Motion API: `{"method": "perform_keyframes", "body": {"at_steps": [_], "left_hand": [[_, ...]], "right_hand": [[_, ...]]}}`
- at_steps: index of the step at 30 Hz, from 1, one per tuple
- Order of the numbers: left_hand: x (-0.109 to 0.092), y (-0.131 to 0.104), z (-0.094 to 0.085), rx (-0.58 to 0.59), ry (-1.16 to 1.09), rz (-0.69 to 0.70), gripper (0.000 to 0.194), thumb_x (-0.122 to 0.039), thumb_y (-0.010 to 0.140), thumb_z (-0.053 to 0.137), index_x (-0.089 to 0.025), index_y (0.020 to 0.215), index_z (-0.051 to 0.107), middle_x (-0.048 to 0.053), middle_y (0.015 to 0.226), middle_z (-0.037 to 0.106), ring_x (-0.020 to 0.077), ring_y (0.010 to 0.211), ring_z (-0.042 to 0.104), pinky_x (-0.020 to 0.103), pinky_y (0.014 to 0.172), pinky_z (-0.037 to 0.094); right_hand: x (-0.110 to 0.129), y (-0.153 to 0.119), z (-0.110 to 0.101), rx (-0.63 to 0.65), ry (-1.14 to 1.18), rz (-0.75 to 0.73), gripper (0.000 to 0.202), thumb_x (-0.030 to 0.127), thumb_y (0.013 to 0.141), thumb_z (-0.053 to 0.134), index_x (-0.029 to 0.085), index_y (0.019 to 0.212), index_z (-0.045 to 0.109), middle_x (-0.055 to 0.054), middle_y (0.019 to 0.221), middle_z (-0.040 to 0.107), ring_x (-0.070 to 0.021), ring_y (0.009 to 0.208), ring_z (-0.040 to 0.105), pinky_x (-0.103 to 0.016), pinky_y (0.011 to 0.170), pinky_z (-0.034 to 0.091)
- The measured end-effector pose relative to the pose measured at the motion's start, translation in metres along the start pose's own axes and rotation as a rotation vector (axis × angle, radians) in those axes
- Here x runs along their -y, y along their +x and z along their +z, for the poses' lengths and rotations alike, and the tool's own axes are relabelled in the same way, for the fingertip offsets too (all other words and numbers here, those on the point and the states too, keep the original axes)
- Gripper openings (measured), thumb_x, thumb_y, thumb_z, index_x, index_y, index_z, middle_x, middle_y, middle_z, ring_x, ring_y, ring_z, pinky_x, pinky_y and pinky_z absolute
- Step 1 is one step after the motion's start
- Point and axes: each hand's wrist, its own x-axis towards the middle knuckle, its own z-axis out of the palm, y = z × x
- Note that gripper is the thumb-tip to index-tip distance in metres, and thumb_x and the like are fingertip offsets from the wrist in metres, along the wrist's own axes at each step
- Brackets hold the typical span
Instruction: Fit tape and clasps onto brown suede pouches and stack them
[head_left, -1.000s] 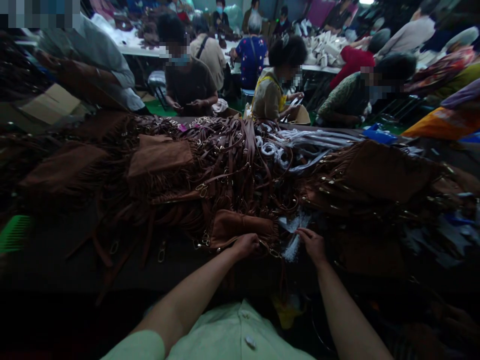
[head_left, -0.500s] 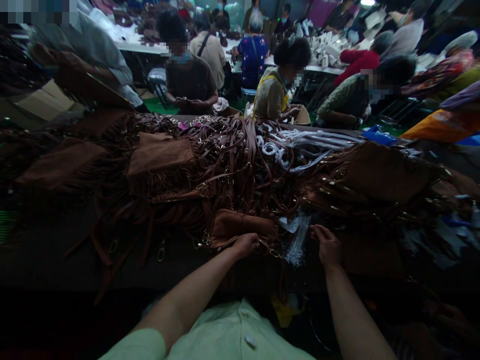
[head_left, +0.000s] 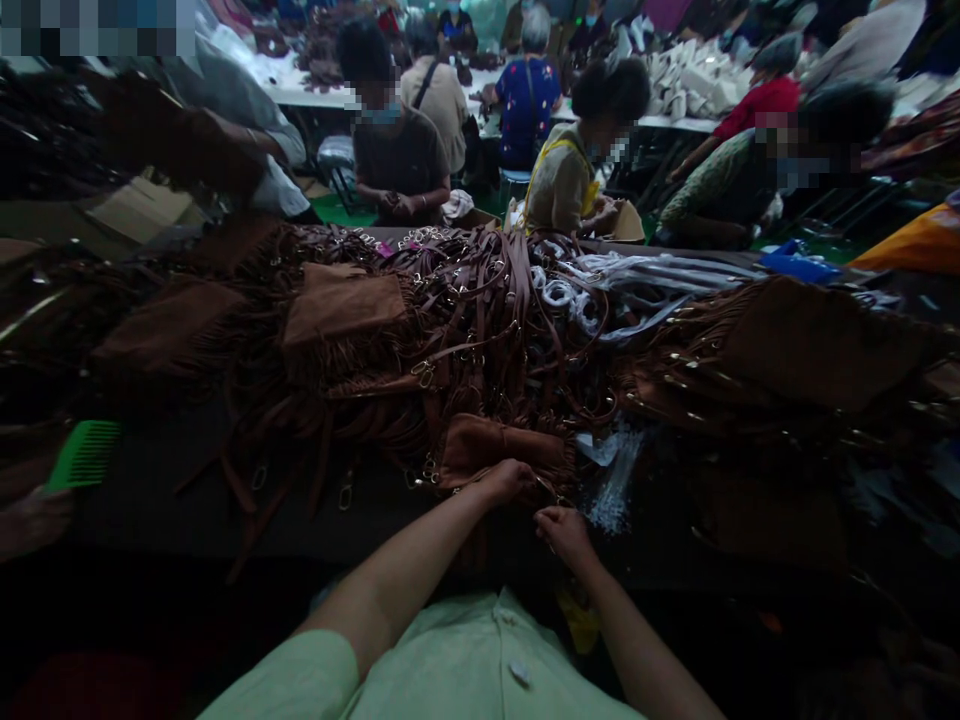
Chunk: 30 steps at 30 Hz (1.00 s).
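A brown fringed bag lies at the table's near side in front of me. My left hand is closed on its lower edge, the fingertips partly hidden. Close by on the right, my right hand is pinched just below the bag's metal clasp; whatever lies between its fingers is too small and dark to make out. Beside the bag, to the right, rests a bundle of thin clear plastic strands with a small whitish piece at its top.
Brown straps with metal clips are heaped behind the bag. More fringed bags lie left, and another pile right. White strips lie farther back. At far left another person's hand holds a green comb. Co-workers sit across the table.
My right hand has moved left, from beside the plastic strands to the bag's edge near my left hand. The left hand stays on the bag. A green comb has come into view at left.
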Motion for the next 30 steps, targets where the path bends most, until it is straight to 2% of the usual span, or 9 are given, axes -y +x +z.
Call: {"method": "perform_keyframes", "body": {"at_steps": [4,11,18,21,24,27,30], "left_hand": [[-0.008,-0.007,-0.009,0.026,0.056,-0.019,0.023,-0.022,0.080,0.054,-0.020,0.097,0.069,0.000,0.089,0.069,0.0123,0.074,0.060,0.018,0.064,0.042],[0.011,-0.003,-0.005,0.049,0.069,-0.027,0.026,-0.033,0.082,0.053,-0.030,0.104,0.067,-0.002,0.093,0.068,0.0132,0.074,0.061,0.018,0.060,0.041],[0.017,0.000,-0.004,0.052,0.041,-0.001,0.026,-0.033,0.081,0.054,-0.027,0.103,0.068,-0.001,0.093,0.068,0.0146,0.076,0.060,0.021,0.067,0.045],[0.022,0.006,-0.001,0.096,-0.032,0.027,0.030,-0.020,0.078,0.052,-0.022,0.103,0.068,0.001,0.093,0.068,0.0151,0.079,0.061,0.024,0.074,0.047],[0.029,0.014,0.001,0.151,-0.143,0.060,0.041,-0.004,0.068,0.045,-0.015,0.099,0.069,0.002,0.093,0.069,0.0154,0.084,0.061,0.025,0.077,0.047],[0.033,0.020,0.003,0.172,-0.217,0.076,0.048,0.002,0.060,0.041,-0.011,0.096,0.069,0.003,0.091,0.069,0.0156,0.085,0.062,0.025,0.078,0.048],[0.035,0.022,0.004,0.171,-0.235,0.068,0.050,0.002,0.058,0.041,-0.010,0.097,0.069,0.004,0.090,0.070,0.0160,0.083,0.062,0.026,0.078,0.048]], "right_hand": [[-0.013,0.005,0.005,-0.007,0.039,0.058,0.035,0.042,0.071,0.048,0.014,0.065,0.068,-0.004,0.055,0.063,-0.0098,0.044,0.048,-0.020,0.046,0.032],[-0.031,0.002,0.011,-0.037,0.175,0.158,0.035,0.045,0.067,0.051,0.014,0.061,0.066,-0.003,0.052,0.060,-0.0083,0.040,0.043,-0.020,0.042,0.029],[-0.040,0.005,0.014,-0.042,0.204,0.186,0.033,0.042,0.066,0.051,0.014,0.059,0.064,-0.003,0.050,0.057,-0.0081,0.040,0.043,-0.020,0.041,0.029],[-0.041,0.006,0.018,-0.037,0.220,0.193,0.033,0.043,0.065,0.050,0.013,0.060,0.064,-0.002,0.051,0.057,-0.0081,0.040,0.043,-0.020,0.040,0.029],[-0.037,0.006,0.021,-0.034,0.255,0.210,0.033,0.043,0.065,0.051,0.014,0.063,0.065,-0.002,0.051,0.058,-0.0078,0.039,0.042,-0.019,0.039,0.029],[-0.029,0.005,0.022,-0.019,0.300,0.231,0.032,0.044,0.065,0.053,0.014,0.063,0.064,-0.001,0.051,0.057,-0.0073,0.039,0.042,-0.019,0.039,0.030],[-0.021,0.003,0.022,-0.020,0.352,0.270,0.030,0.043,0.063,0.057,0.014,0.061,0.063,0.000,0.050,0.056,-0.0072,0.039,0.041,-0.020,0.039,0.031]]}}
